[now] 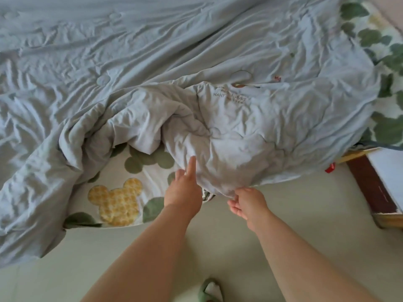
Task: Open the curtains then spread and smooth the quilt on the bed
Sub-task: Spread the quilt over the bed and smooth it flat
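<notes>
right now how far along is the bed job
The curtains are out of view, so I cannot tell. Done: the quilt lies spread across the far side. In hand: the right hand pinches its near edge while the left hand touches the bunched fold. Left: pull that fold over the bare sheet and smooth the wrinkles.

A single wide-angle camera, worn on the person's head, is looking forward and steeply down across the near edge of the bed (122, 199). It is sitting close above the quilt (196, 62), with the left hand (183, 188) and right hand (246, 203) reaching in from the bottom and the floor (239, 247) showing directly beneath.
</notes>
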The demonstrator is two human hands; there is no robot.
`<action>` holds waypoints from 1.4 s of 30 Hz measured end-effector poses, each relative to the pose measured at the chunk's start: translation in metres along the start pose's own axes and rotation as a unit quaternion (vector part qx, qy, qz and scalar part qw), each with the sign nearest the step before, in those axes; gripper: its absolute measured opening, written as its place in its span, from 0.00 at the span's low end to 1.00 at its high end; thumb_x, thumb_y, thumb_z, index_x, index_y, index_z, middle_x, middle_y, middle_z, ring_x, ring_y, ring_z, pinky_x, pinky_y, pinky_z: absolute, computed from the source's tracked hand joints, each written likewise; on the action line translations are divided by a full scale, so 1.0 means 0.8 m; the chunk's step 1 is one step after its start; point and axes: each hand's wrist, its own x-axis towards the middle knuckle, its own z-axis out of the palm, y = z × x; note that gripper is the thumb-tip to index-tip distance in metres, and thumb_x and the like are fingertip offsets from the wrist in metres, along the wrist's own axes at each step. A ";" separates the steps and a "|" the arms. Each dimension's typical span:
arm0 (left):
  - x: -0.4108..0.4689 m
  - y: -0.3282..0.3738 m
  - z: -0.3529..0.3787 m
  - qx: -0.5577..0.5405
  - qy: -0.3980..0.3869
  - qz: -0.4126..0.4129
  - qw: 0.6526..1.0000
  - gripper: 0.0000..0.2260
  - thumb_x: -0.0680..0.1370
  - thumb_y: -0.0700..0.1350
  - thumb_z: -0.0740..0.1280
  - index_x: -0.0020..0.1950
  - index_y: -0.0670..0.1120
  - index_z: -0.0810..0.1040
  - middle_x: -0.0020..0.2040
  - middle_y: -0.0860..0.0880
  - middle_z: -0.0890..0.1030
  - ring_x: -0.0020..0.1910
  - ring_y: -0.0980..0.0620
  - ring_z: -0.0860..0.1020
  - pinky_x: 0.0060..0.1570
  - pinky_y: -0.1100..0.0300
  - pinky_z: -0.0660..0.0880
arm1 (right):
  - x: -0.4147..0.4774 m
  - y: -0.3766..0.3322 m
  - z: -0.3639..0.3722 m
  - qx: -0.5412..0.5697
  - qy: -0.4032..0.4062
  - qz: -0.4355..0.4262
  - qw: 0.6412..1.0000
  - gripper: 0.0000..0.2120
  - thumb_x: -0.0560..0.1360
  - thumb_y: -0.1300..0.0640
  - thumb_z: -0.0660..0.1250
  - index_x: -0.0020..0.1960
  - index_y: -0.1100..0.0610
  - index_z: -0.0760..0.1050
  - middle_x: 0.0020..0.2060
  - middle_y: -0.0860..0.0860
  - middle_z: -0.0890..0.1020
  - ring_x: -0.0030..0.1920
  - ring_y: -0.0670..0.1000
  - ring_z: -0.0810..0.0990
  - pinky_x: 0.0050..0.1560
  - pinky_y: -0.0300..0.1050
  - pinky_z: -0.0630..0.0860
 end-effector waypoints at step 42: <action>0.193 0.084 -0.328 -0.351 0.410 0.074 0.839 0.18 0.76 0.36 0.55 0.66 0.43 0.64 0.70 0.45 0.62 0.65 0.49 0.66 0.61 0.60 0.63 | -0.043 -0.513 0.146 0.007 -0.099 -0.390 0.915 0.17 0.75 0.68 0.61 0.62 0.57 0.76 0.53 0.58 0.81 0.53 0.56 0.79 0.52 0.49 0.76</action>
